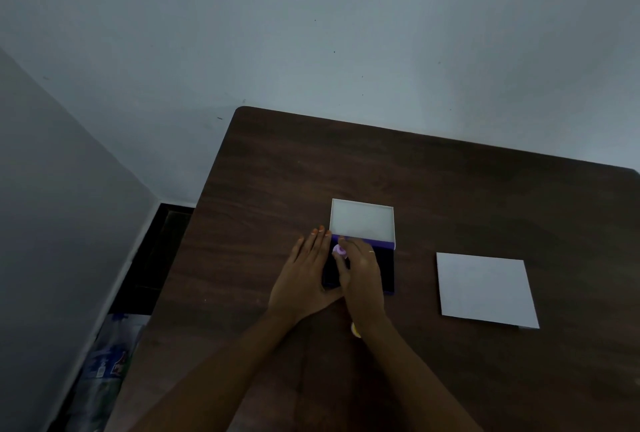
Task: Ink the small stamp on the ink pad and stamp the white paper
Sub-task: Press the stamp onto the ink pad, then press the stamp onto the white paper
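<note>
An open ink pad (388,268) with a dark purple pad and a raised white lid (362,218) lies mid-table. My right hand (363,275) pinches a small pink-purple stamp (339,250) and holds it down over the pad's far left part. My left hand (304,275) lies flat, fingers together, against the pad's left edge. The white paper (485,289) lies flat on the table to the right of the pad, apart from both hands.
The dark wooden table (277,189) has its left edge near a grey wall, with a dark gap and plastic-wrapped items (104,369) on the floor beside it. A small yellow object (355,329) shows under my right wrist.
</note>
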{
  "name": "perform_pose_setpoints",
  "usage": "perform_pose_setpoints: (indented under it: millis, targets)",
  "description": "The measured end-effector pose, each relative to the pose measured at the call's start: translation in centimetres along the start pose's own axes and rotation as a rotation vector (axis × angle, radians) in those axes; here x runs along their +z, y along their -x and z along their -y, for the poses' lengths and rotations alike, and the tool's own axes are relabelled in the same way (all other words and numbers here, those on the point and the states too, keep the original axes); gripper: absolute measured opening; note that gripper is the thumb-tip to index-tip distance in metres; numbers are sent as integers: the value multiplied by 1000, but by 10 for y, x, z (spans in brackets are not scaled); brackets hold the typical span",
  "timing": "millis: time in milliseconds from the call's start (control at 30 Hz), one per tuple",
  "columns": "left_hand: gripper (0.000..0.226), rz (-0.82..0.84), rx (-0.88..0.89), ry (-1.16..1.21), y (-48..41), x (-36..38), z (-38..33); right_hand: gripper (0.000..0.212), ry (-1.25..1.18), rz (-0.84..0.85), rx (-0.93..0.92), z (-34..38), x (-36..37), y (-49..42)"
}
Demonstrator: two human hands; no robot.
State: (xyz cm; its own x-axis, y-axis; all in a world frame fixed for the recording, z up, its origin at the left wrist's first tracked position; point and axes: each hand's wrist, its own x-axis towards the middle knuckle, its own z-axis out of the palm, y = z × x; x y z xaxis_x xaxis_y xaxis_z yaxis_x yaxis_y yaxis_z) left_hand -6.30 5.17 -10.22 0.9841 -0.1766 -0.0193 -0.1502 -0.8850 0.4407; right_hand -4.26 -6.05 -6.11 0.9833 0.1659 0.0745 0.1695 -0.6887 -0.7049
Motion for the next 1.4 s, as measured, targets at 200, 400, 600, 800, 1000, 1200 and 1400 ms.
perform_pose_setpoints:
  millis: [200, 400, 600, 800, 1000, 1200, 1400]
  targets:
    - [94, 3, -3, 7, 1, 0, 0, 27, 3, 36, 48, 4, -2, 3]
    - [94, -30, -66, 95, 4, -5, -9, 16, -56, 98, 161, 11, -18, -11]
    - [86, -52, -169, 154, 4, -13, -18, 23, -1021, -49, 837, -7, -69, -23]
    - [49, -338, -229, 99, -9, -17, -63, 9, -1668, -47, 1038, -39, -131, -4]
    - [49, -254, -96, 335, -23, 16, -145, 9, -1741, -31, 951, -62, -172, 15]
    - [83, -88, -173, 385, -38, 60, -180, 10, -1713, -152, 926, -98, -201, 23]
    - [95, -88, -209, 180, -48, 77, -183, 10, -1642, -143, 947, -121, -206, 22]
